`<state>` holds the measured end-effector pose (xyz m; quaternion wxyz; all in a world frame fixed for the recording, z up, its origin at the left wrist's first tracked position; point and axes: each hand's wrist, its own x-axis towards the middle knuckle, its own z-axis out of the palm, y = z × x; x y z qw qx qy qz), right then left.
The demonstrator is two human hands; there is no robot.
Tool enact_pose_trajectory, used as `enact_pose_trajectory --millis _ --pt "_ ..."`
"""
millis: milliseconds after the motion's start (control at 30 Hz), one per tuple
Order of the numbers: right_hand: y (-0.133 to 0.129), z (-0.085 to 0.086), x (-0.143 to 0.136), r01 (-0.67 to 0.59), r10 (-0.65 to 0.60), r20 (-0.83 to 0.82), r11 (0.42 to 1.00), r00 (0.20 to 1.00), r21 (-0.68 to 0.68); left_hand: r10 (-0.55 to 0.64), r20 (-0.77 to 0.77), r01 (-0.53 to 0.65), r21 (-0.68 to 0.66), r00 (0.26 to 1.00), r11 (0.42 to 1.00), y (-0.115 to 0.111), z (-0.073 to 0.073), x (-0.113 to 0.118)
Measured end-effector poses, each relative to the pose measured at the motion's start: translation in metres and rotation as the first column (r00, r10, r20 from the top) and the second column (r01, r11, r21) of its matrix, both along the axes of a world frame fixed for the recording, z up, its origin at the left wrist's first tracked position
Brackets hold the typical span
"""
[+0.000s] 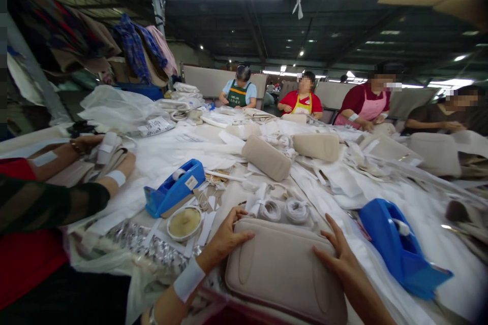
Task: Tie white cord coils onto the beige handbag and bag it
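Observation:
A beige, padded, box-shaped bag point(285, 269) with rounded corners is tilted at the near edge of the table, between my hands. My left hand point(224, 238) grips its upper left corner, thumb on the front face and fingers over the top edge. At the upper right corner, my right hand point(341, 251) has its fingers spread, the thumb lying against the front face. Just behind the bag lie coils of clear-wrapped cord point(270, 210). A blue tape dispenser point(400, 246) stands to the right of my right hand.
Another blue tape dispenser point(175, 188) and a round tub of yellowish paste point(184, 223) are on the left. More beige bags point(267, 156) lie on white wrapping sheets point(183, 150). A co-worker's arms point(114, 177) handle beige material at left. Several people sit across the table.

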<state>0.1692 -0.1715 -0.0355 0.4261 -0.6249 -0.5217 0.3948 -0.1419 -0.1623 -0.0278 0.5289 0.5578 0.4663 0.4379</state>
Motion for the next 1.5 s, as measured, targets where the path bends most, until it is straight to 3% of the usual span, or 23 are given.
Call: enact_pose_trajectory --millis 67,267,433,533,767,867,933,1000,1100,1167,1367,1500 --pt "0.000 -0.001 -0.002 -0.023 0.023 0.011 1.000 1.000 0.005 0.006 0.034 -0.004 -0.033 0.999 0.999 0.000 -0.004 0.004" --pt "0.004 -0.006 -0.007 -0.004 0.004 -0.031 1.000 1.000 -0.008 0.181 -0.130 -0.177 0.045 0.975 0.983 0.013 -0.016 0.017" --pt "0.002 0.000 -0.011 0.083 -0.083 0.001 0.996 0.997 -0.025 0.133 -0.043 -0.133 0.016 0.990 0.991 0.020 -0.012 0.018" --pt "-0.003 -0.002 -0.015 0.102 -0.102 0.058 0.995 0.993 0.006 0.142 -0.103 -0.142 0.011 0.985 0.990 0.018 -0.008 0.018" --pt "-0.003 -0.014 -0.019 0.085 -0.087 0.081 0.996 0.993 0.028 0.226 -0.391 -0.197 0.113 0.892 0.974 0.013 -0.007 0.023" --pt "-0.001 -0.020 -0.016 0.090 -0.099 0.112 0.993 0.989 0.080 0.305 -0.560 -0.171 0.279 0.770 0.945 0.003 -0.010 0.028" --pt "0.000 -0.026 -0.014 0.102 -0.114 0.133 0.990 0.984 0.098 0.416 -0.685 -0.082 0.464 0.598 0.882 -0.005 -0.012 0.036" --pt "0.003 -0.032 -0.012 0.106 -0.121 0.151 0.989 0.981 0.105 0.490 -0.741 0.124 0.600 0.459 0.790 -0.011 -0.011 0.047" --pt "0.006 -0.037 -0.010 0.092 -0.107 0.133 0.989 0.985 0.111 0.363 -0.825 0.492 0.553 0.433 0.672 -0.013 0.002 0.070" --pt "0.006 -0.039 -0.009 0.088 -0.101 0.108 0.989 0.989 0.120 0.233 -0.890 0.629 0.444 0.392 0.637 -0.009 0.014 0.084" --pt "0.000 -0.030 -0.015 0.071 -0.077 0.040 0.990 0.996 0.123 0.040 -0.979 0.743 0.179 0.202 0.645 0.017 0.042 0.106" --pt "-0.001 -0.025 -0.018 0.048 -0.049 0.010 0.989 0.999 0.137 0.014 -0.981 0.729 0.153 0.194 0.667 0.032 0.035 0.111"
